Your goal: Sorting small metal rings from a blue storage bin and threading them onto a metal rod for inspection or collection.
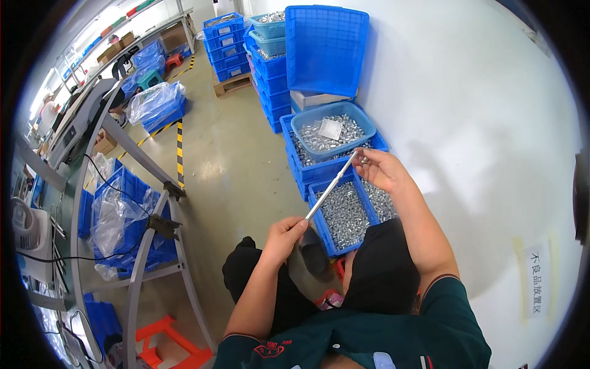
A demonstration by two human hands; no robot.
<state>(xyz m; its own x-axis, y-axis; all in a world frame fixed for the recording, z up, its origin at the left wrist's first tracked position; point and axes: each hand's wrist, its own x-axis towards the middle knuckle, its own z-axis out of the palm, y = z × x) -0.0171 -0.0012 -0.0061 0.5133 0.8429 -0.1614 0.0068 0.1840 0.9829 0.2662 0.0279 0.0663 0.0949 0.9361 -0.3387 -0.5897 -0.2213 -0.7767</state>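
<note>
A slim silver metal rod (329,192) slants up and to the right between my hands. My left hand (284,238) is closed around its lower end. At the upper end my right hand (380,169) pinches the rod, and a small shiny metal piece seems to sit among those fingers, too small to name. Under the rod stands a blue bin (332,247) full of small silver metal parts, with more such parts to its right. Behind my right hand, a light-blue basket (296,128) of larger metal parts rests on a blue crate (294,161); a white paper slip (330,129) lies in it.
A big blue crate (326,49) leans upright against the white wall (442,74). Stacked blue crates (270,86) stand at the back. To the left is a grey-framed workbench (136,270) with plastic-covered crates (123,209) and an orange stool (166,338). A person (49,111) is far left.
</note>
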